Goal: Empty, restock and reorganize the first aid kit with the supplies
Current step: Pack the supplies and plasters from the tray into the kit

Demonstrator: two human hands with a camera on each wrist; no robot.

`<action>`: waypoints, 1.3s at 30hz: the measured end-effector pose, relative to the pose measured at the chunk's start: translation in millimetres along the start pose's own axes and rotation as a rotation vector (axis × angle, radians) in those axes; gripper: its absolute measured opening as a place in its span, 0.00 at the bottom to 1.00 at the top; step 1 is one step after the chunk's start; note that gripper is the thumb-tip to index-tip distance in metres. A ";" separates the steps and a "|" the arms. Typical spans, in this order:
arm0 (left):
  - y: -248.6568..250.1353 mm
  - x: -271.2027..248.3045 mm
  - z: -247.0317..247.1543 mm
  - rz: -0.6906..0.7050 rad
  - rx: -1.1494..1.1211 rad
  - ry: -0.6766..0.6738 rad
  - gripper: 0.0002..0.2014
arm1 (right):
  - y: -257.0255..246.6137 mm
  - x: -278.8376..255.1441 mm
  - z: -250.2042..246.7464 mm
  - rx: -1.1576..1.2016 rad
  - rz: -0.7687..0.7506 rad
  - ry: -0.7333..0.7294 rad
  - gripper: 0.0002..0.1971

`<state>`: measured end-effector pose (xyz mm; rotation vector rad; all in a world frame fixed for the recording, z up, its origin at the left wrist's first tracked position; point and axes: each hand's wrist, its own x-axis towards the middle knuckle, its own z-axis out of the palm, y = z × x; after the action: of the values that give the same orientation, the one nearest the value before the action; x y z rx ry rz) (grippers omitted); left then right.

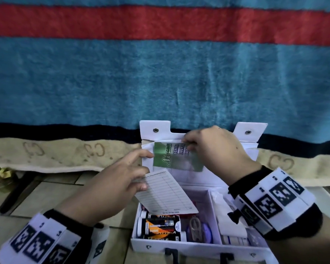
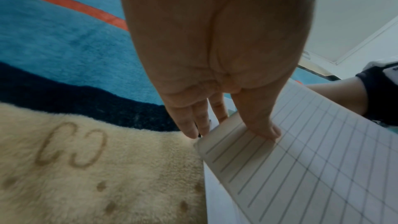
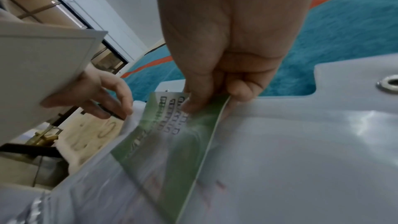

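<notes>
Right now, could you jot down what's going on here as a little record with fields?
Setting: white first aid kit open on the floor, lid leaning against a striped blanket
Left hand: holds a lined card above the kit
Right hand: fingers pinch a green leaflet at the lid's clear pocket
Inside kit: orange-and-black tubes, scissors, white supplies

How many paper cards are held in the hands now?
2: the lined card in the left hand; the green card pinched by the right hand at the lid pocket.
</notes>
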<state>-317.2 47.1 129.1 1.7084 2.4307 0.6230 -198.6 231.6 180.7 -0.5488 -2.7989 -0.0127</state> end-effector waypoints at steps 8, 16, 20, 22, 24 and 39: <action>1.1 -0.7 2.1 -0.019 -0.006 0.005 0.09 | 1.8 -0.2 4.4 -0.018 -0.055 -0.133 0.17; 0.5 -2.3 2.7 -0.013 -0.003 0.010 0.08 | 2.5 2.2 15.7 0.043 -0.042 -0.070 0.16; 0.9 -1.2 5.7 -0.035 0.002 0.016 0.08 | -2.0 -0.5 17.6 0.048 -0.046 -0.112 0.18; 2.0 -0.6 6.3 -0.041 0.002 0.024 0.09 | -1.1 1.0 17.7 0.063 -0.036 -0.129 0.20; 2.9 0.3 5.6 -0.044 -0.004 0.023 0.09 | 0.4 2.6 16.4 0.073 -0.034 -0.142 0.20; 6.0 4.3 9.6 -0.132 -0.062 0.085 0.05 | -0.2 -2.8 28.8 0.097 -0.100 -0.074 0.15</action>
<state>-310.5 55.3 123.3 1.5142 2.5273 0.7587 -204.2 232.2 152.2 -0.3941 -2.8778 0.1238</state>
